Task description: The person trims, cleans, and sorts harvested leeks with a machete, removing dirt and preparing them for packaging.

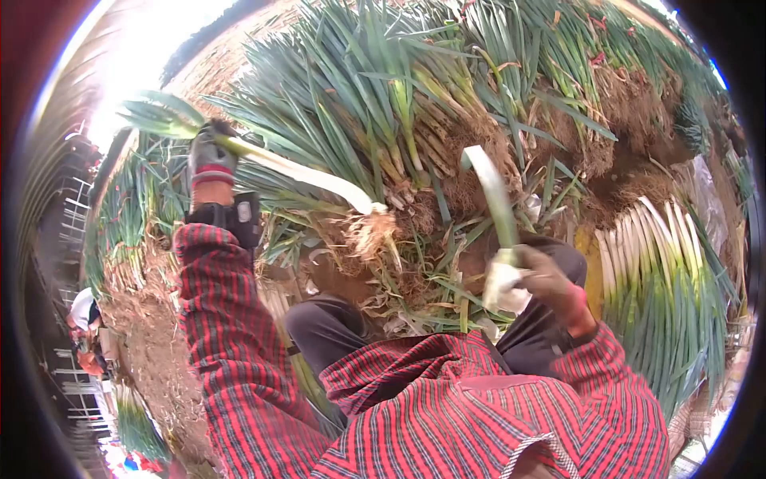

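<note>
My left hand (pixel 212 153), in a dark glove with a red cuff, is closed round the green part of a long green onion (pixel 307 174). Its white stalk slants down to the right, ending in shaggy brown roots, and its leaves stick out past the hand to the left. Above my right knee, my right hand (pixel 546 281) is closed on a peeled leaf (pixel 495 191), a pale green strip that stands up from the fingers and bends over at its tip. Motion blurs this hand slightly, along with a whitish piece below the strip.
Unpeeled green onions (pixel 343 96) with earthy roots lie heaped in front. To the right, cleaned green onions (pixel 654 263) lie in a row, white ends away from me. Leaf scraps (pixel 439 291) litter the soil between my knees. Another person (pixel 86 323) is at the far left.
</note>
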Demonstrator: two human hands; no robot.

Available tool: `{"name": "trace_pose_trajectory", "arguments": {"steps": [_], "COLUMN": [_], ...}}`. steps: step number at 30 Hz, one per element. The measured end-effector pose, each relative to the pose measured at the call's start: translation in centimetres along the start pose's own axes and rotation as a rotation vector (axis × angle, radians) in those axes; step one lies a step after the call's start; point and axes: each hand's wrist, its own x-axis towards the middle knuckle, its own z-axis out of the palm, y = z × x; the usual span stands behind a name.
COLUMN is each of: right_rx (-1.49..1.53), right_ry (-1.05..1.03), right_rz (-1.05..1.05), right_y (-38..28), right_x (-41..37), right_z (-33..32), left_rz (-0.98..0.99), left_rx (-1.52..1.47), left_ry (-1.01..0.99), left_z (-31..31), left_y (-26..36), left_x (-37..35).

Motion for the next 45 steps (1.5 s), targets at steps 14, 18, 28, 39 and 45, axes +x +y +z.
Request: {"name": "trace_pose_trajectory", "arguments": {"steps": [14,18,28,39,45], "right_rx": [-0.347,0.368,0.925,1.01,1.042], "right_ry": [0.288,0.158,0.481,0.664,0.667], "right_rz": [-0.702,-0.553,-0.366,-0.344,-0.324], "right_y": [-13.4,-14.9,-13.0,-11.5,-10.0], "right_x": [17.1,16.2,11.5,9.8,9.8], "right_z": [1.6,0.1,-4.0,-3.2,-2.7], "left_rz": [0.36,0.715,0.408,0.521,0.462], "left_rx": [0.701,0.929,1.016,1.022,1.067], "left_ry": [-0.111,-0.241,-0.379,-0.393,-0.285], "left_z": [35.3,36.9,31.6,30.9,30.3], "left_y": [-0.2,-2.4,-9.5,-10.0,-10.3], "left_x": [-16.9,-19.2,-28.1,-28.8,-28.7]}}
